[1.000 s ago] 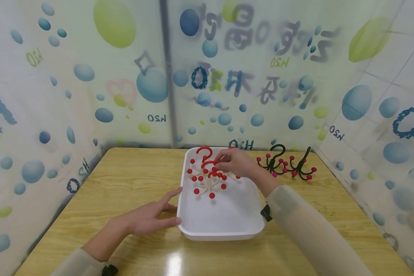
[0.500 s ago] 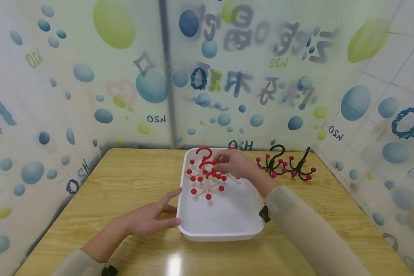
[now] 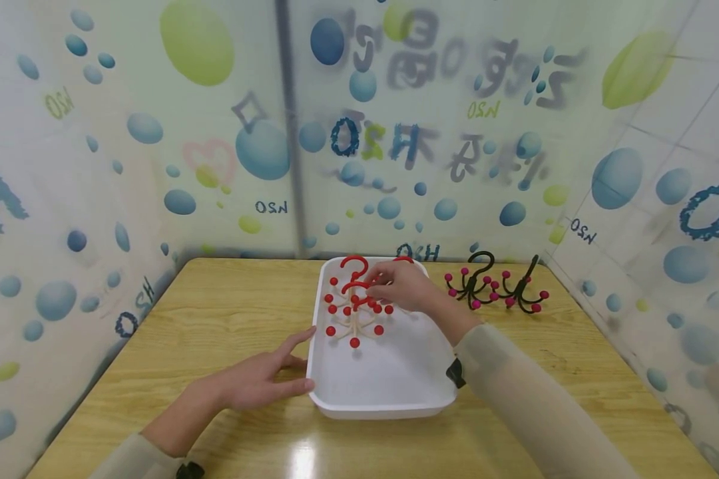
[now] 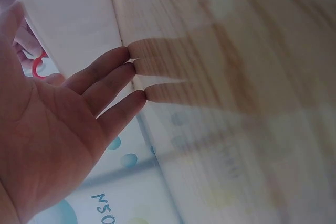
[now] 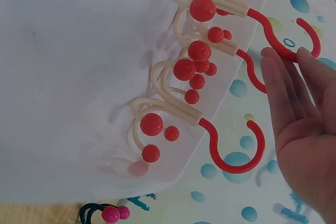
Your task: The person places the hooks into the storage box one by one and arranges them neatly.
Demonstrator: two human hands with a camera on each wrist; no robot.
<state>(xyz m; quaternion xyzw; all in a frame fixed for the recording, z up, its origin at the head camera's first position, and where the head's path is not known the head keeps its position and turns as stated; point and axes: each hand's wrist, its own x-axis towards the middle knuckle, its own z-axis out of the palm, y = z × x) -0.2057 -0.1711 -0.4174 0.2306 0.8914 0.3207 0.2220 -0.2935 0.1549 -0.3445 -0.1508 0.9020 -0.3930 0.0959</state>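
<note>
- While the left hand rests against the near-left side of the white tray, its fingers lie straight and spread, thumb and forefinger touching the rim.
- Right hand over the tray's far half; fingers curled in a pinch on the red hook of the front hanger.
- Front hanger: cream arms, red balls at the tips, hook upward, inside the tray toward its left side. Cannot tell whether its arms touch the bottom.
- Rear left hanger, same make, upright just behind it. Rear right hanger mostly hidden by the right hand, its hook top showing.
- Two black hangers with pink balls on the table, right of the tray, near the far edge.
</note>
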